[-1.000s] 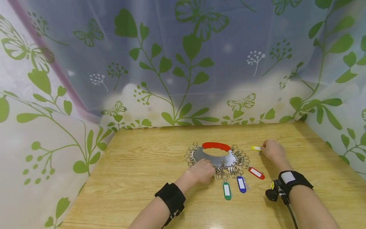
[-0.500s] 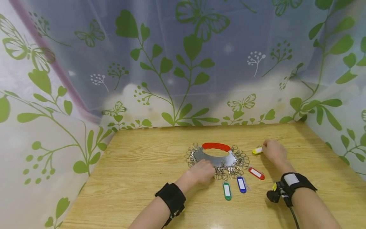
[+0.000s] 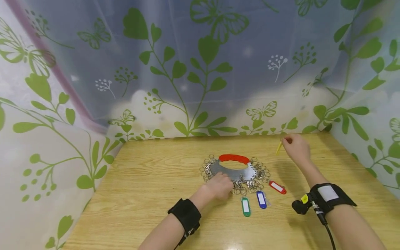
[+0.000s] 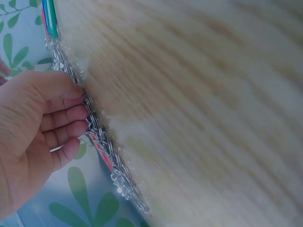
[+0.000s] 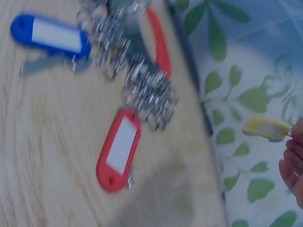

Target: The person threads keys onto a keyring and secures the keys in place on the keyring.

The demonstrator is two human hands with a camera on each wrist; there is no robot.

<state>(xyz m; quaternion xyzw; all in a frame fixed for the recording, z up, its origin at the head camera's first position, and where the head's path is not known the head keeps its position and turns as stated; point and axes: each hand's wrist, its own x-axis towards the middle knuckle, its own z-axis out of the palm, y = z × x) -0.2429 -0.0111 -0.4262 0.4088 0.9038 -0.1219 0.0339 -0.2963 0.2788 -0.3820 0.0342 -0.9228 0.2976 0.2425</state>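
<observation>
A metal key holder plate (image 3: pixel 232 173) with a red handle (image 3: pixel 233 158) lies on the table, its curved edge lined with several metal clips and rings. My left hand (image 3: pixel 219 186) is at its near edge, thumb and curled fingers on the clips (image 4: pixel 97 127) in the left wrist view. Up at the back right, my right hand (image 3: pixel 297 148) pinches a yellow key tag (image 3: pixel 278 148) by its ring; the tag hangs down above the table. The right wrist view shows this tag blurred, with a small key partly visible beneath it.
Green (image 3: pixel 246 207), blue (image 3: pixel 261 200) and red (image 3: pixel 277 187) key tags lie around the plate's near right side. Patterned curtains (image 3: pixel 187 104) enclose the wooden table (image 3: pixel 150 173) at the back and sides.
My right hand has lifted and moved back, raising the yellow key tag off the tabletop so that it hangs. My left hand stays at the plate's edge.
</observation>
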